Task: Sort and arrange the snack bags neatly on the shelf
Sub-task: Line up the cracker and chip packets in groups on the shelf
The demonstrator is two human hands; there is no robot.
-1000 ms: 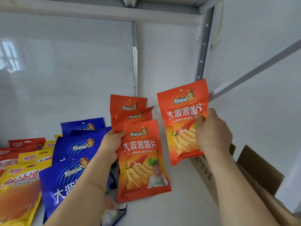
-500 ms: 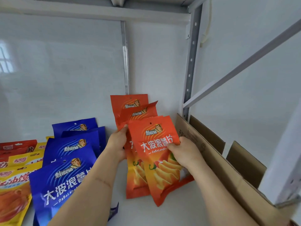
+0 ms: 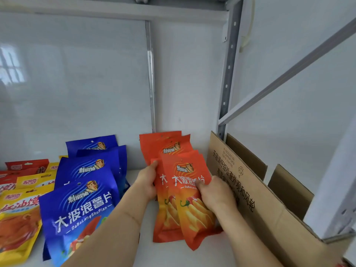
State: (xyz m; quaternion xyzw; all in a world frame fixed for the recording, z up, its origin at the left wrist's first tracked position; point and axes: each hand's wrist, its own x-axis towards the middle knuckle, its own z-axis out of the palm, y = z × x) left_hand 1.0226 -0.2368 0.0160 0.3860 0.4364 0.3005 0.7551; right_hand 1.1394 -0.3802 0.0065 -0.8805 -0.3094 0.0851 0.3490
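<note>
While the left hand (image 3: 147, 179) grips the orange stack's (image 3: 169, 151) edge on the shelf (image 3: 208, 253), the right hand (image 3: 215, 195) pinching the front orange bag (image 3: 192, 214) should square it (it sits tilted) before letting go.

You are standing at a shop or stockroom shelf: a grey perforated metal upright (image 3: 228, 74) frames a white shelf board (image 3: 212, 255) backed by glossy white panels (image 3: 86, 83). Identical retail snack bags stand in rows by colour, blue (image 3: 81, 207), orange (image 3: 185, 189) and yellow (image 3: 17, 218). An open brown cardboard shipping carton (image 3: 260, 199) printed with black text sits beside them.
</note>
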